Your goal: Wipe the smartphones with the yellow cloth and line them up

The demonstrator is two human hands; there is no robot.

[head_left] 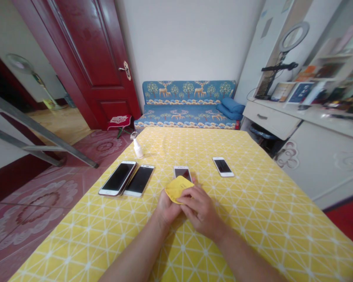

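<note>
Near the table's middle, my left hand (167, 207) is closed around a white-framed smartphone (182, 172), with fingertips showing at its right edge. Only the phone's upper part is visible. A yellow cloth (176, 188) with small dark print covers the rest and part of my left hand. My right hand (198, 205) pinches the cloth's right lower edge between thumb and fingers. To the left lie a large white-framed phone (118, 178) and a second dark-screened phone (139, 180), side by side. A smaller white phone (222, 167) lies apart on the right.
A white spray bottle (137, 149) stands at the left table edge. The table has a yellow patterned cloth (253, 219). Beyond it are a blue sofa (188, 111) and a red stool (119, 120). A white desk (312, 141) stands right; metal ladder legs (41, 133) slant in from the left.
</note>
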